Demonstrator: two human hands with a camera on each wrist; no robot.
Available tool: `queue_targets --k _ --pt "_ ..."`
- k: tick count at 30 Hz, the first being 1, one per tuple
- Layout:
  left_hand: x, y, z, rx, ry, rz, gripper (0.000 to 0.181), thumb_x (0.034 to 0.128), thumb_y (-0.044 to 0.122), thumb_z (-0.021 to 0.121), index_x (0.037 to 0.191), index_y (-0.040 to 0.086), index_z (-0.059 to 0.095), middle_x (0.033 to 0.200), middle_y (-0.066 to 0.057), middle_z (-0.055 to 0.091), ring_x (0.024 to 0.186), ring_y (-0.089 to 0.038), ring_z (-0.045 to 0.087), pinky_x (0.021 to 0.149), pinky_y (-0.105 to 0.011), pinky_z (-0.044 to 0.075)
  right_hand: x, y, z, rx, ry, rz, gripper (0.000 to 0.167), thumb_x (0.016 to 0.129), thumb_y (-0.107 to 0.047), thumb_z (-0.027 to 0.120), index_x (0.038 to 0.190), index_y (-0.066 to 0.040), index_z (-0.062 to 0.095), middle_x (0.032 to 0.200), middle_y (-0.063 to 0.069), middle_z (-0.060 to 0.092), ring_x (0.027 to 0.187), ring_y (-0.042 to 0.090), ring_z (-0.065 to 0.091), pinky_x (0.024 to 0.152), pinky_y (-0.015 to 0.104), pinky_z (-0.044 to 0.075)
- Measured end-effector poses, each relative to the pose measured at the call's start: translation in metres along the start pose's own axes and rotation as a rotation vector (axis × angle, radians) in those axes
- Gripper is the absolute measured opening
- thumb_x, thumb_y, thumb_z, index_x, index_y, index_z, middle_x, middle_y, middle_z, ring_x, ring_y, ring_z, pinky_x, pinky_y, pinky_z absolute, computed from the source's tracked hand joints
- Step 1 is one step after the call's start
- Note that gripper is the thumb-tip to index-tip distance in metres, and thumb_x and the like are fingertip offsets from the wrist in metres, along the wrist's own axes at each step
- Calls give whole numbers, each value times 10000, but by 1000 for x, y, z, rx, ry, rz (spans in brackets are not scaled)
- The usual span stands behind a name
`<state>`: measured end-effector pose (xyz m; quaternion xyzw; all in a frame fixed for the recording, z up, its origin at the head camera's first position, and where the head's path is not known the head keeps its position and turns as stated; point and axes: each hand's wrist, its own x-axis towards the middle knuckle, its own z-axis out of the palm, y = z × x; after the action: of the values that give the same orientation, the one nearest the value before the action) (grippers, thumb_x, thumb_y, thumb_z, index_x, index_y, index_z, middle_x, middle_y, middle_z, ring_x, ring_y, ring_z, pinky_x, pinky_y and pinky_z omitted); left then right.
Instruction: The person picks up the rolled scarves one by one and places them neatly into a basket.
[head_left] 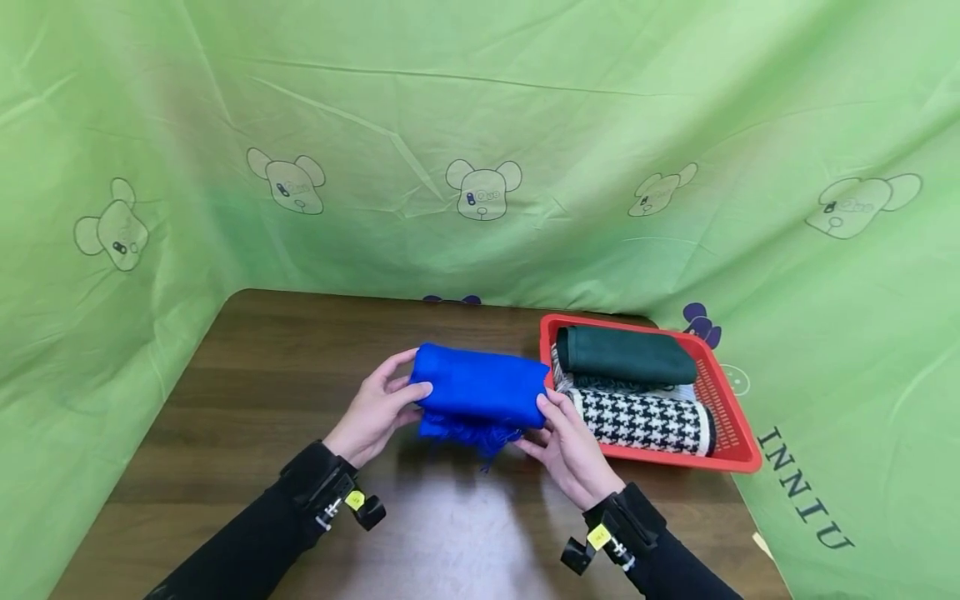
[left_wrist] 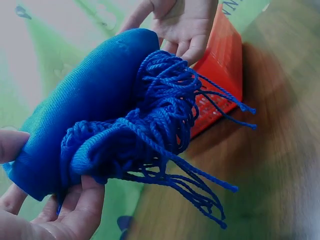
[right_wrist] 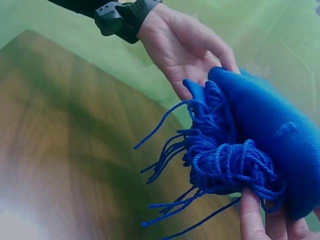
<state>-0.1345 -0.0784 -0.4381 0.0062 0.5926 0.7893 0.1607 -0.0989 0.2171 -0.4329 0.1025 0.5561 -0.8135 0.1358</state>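
Note:
A rolled blue scarf [head_left: 480, 385] with twisted fringe is held up over the table, one end in each hand. My left hand [head_left: 378, 410] grips its left end, thumb on top and fingers underneath. At the other end, my right hand [head_left: 572, 450] pinches it the same way, close to the basket's left side. In the left wrist view the fringe [left_wrist: 165, 105] bunches along the underside of the roll, with several cords dangling. The right wrist view shows the scarf [right_wrist: 280, 125] off the table surface, the fingers of both hands around its ends.
A red plastic basket [head_left: 738, 433] stands on the right of the brown wooden table [head_left: 262, 375]. In it lie a dark green roll [head_left: 626, 354] and a black-and-white houndstooth roll [head_left: 641, 419], with more fabric between. A green printed curtain [head_left: 375, 125] hangs around the table.

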Motion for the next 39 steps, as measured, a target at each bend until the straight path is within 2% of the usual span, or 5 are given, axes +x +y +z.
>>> queue_targets --k 15,26,39 --pt "20 -1 37 -46 -16 3 668 1033 38 679 1629 181 414 1538 -261 516 1319 -382 598 1116 -580 487 -5 -19 -27 14 28 -24 379 1142 -335 533 1473 -194 415 1542 79 480 1283 236 596 1085 508 521" --pt "29 -3 65 -69 -15 2 648 1016 34 703 1601 185 468 1503 -253 564 1300 -399 623 1100 -599 494 -12 -31 -49 -2 44 -38 328 1145 -359 518 1428 -218 430 1458 38 526 1260 210 592 1055 470 543" --pt "42 -5 103 -91 -52 2 647 1017 49 707 1605 155 460 1465 -292 579 1276 -415 637 1090 -617 499 -22 -49 -78 -30 47 -74 306 1151 -380 486 1404 -229 407 1309 -84 641 1192 135 622 1017 402 570"
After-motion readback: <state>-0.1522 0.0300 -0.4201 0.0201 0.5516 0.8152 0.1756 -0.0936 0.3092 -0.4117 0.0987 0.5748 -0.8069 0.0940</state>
